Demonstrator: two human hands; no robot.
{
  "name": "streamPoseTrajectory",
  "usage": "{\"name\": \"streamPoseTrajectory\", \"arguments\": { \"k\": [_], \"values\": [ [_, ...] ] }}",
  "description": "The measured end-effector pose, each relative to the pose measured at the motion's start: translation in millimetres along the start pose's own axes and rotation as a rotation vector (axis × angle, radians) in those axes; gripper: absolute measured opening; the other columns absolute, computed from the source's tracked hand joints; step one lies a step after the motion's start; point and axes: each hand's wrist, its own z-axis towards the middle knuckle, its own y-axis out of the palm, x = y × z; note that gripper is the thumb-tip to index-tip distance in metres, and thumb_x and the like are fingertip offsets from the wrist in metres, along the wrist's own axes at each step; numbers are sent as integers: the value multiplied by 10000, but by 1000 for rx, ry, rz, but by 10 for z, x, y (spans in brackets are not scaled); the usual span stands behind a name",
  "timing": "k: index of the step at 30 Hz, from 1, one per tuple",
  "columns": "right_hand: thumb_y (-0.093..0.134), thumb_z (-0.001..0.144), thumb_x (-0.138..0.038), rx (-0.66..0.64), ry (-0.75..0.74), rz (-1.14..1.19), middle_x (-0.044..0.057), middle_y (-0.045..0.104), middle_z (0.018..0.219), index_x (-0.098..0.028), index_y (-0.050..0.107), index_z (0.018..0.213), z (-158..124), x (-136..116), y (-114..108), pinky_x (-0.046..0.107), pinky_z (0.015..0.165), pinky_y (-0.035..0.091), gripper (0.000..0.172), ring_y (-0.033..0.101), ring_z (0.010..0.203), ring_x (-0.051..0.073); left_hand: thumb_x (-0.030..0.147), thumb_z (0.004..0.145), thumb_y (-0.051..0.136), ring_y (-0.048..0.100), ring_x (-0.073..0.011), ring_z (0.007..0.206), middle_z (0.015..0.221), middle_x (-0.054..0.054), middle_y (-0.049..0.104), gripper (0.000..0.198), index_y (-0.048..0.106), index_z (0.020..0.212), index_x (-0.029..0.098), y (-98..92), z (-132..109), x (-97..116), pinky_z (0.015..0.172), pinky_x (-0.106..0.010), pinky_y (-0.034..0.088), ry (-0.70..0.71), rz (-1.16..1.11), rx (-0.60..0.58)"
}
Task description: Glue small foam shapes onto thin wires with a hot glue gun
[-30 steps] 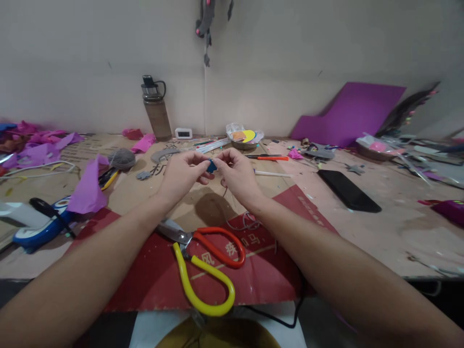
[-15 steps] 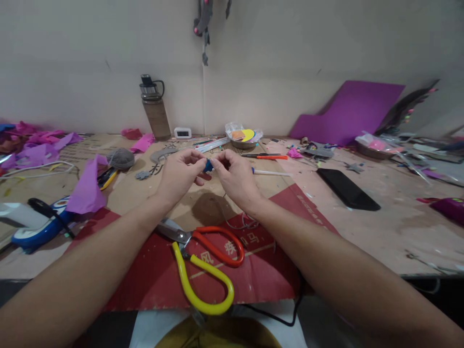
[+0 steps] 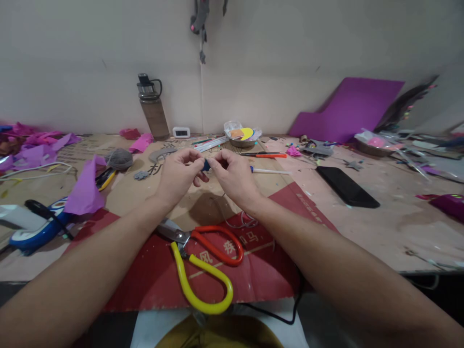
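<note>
Hands (image 3: 179, 176) (image 3: 235, 180) tight around blue piece (image 3: 206, 166)

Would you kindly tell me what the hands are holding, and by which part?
A small blue piece, pinched by the left hand at its left end and by the right hand at its right end; most of it is hidden.

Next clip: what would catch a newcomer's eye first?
At mid-table the left hand and right hand pinch a small blue piece between them. Nearer, scissors with orange and yellow handles lie on a red sheet. A purple board leans on the wall, far right.
</note>
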Motion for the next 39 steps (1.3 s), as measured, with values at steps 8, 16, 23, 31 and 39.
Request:
{"name": "streamPoseTrajectory", "arguments": {
  "k": [8, 16, 23, 31, 39],
  "values": [
    [564, 841, -308, 6, 59, 8, -46, 500, 591, -203, 506, 638, 1, -21, -8, 276, 581, 310, 236, 417, 567, 106, 234, 764, 633, 578, -95, 401, 532, 38, 575, 73, 597, 750, 172, 9, -14, 5, 367, -180, 396, 19, 32, 11],
    [570, 829, -333, 14, 80, 51, -45, 501, 589, -204, 506, 627, 11, 35, 20, 279, 573, 314, 249, 428, 573, 108, 258, 767, 652, 587, -93, 441, 578, 32, 570, 101, 599, 745, 174, 33, -39, 20, 386, -186, 393, 30, 13, 20],
    [578, 829, -327, 18, 100, 85, -52, 479, 581, -203, 502, 630, 0, 7, 9, 278, 571, 318, 247, 422, 570, 106, 256, 770, 667, 608, -101, 485, 639, 23, 583, 114, 596, 776, 167, 36, -21, -30, 386, -197, 392, 12, -118, -12],
    [616, 831, -307, 67, 83, 135, -71, 458, 649, -209, 539, 885, 3, 19, -4, 258, 592, 343, 136, 434, 601, 100, 239, 733, 677, 582, -80, 471, 575, 51, 545, 137, 559, 773, 180, 69, -32, 28, 370, -164, 338, -152, -364, -50],
    [590, 837, -279, 9, 110, 196, -40, 542, 645, -188, 559, 708, 70, 94, -20, 263, 595, 352, 161, 460, 609, 105, 284, 736, 671, 583, -88, 497, 599, -4, 596, 145, 624, 782, 154, 7, 38, 35, 391, -167, 351, -268, -359, -148]
  ]
}}
